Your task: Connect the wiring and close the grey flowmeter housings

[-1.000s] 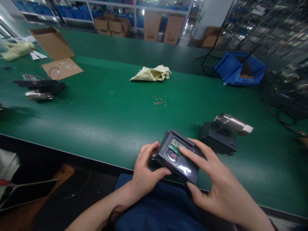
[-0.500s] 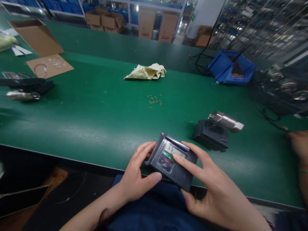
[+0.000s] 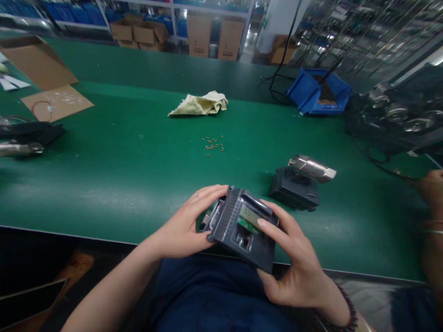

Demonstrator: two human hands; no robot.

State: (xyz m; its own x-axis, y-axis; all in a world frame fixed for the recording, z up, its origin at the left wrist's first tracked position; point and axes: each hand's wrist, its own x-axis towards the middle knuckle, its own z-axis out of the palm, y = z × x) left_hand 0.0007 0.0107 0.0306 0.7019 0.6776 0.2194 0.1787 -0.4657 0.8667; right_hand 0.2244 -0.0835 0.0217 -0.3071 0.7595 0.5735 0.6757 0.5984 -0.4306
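Note:
A dark grey meter housing (image 3: 258, 251) with a small display window and a green circuit board is held tilted at the bench's front edge. My left hand (image 3: 183, 228) grips its left side, fingers along the top corner and thumb at the lower corner. Beside that hand, a metal part shows under the housing's left edge. My right hand (image 3: 294, 249) is closed round the right side, its index fingertip on the display and its thumb at the bottom edge. A similar dark unit (image 3: 294, 189) with a metal fitting (image 3: 311, 168) lies on the bench beyond my right hand.
Small screws (image 3: 212, 145) lie scattered on the green bench (image 3: 138, 175). Behind them is a crumpled pale cloth (image 3: 200, 103). A blue bin (image 3: 320, 92) stands back right, cardboard (image 3: 57, 103) back left. Another person's hand (image 3: 432, 189) is at the right edge.
My left thumb has shifted to the housing's lower corner. The housing has tipped, showing a metal part beneath its left side. Bench objects appear shifted left as the view has turned slightly.

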